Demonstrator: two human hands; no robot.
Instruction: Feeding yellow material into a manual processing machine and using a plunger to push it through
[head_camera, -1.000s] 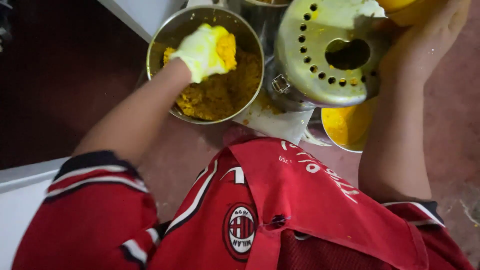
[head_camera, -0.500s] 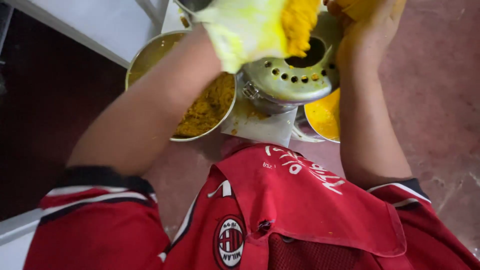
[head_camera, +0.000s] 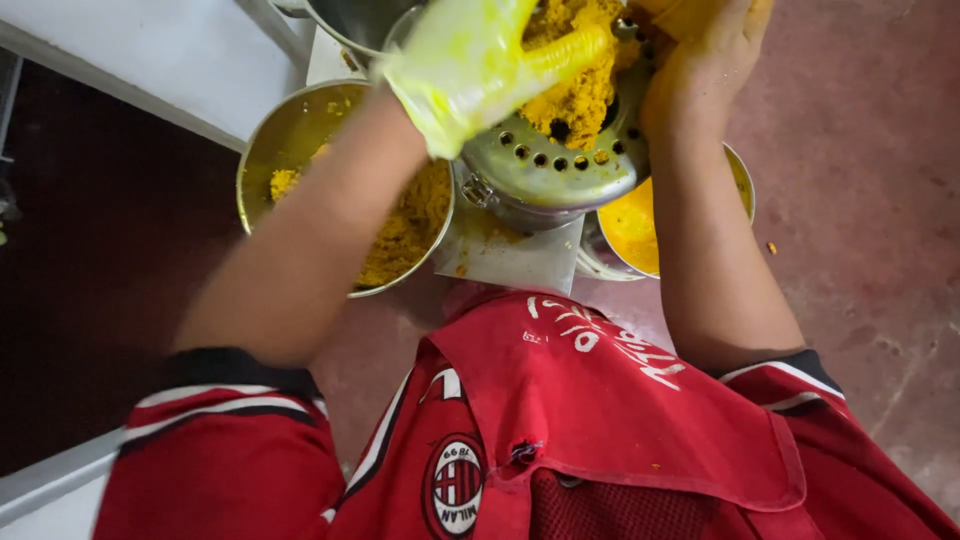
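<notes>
- Head view looks straight down: the left hand (head_camera: 470, 70), in a thin yellow-stained glove, presses a clump of yellow mash (head_camera: 575, 75) onto the perforated metal lid (head_camera: 550, 165), fingers curled loosely over the heap.
- That mash sits piled over the lid's central opening, spilling toward the ring of small holes near the lid's near rim.
- Right hand (head_camera: 705, 65) is bare and rests at the lid's far right edge, fingers bent over something yellow at the top of the frame; whether it grips it, I cannot tell.
- Under the left forearm, a steel bowl (head_camera: 265, 140) holds more of the coarse yellow mash, heaped toward its right side.
- Beneath the lid's right edge, a second bowl (head_camera: 740, 175) shows a smooth orange-yellow liquid (head_camera: 630, 225).
- Between the bowls lies a stained white sheet (head_camera: 510, 260), partly under the lidded vessel.
- Nearest the camera, a red apron (head_camera: 620, 410) hangs over a red striped shirt (head_camera: 230, 470).
</notes>
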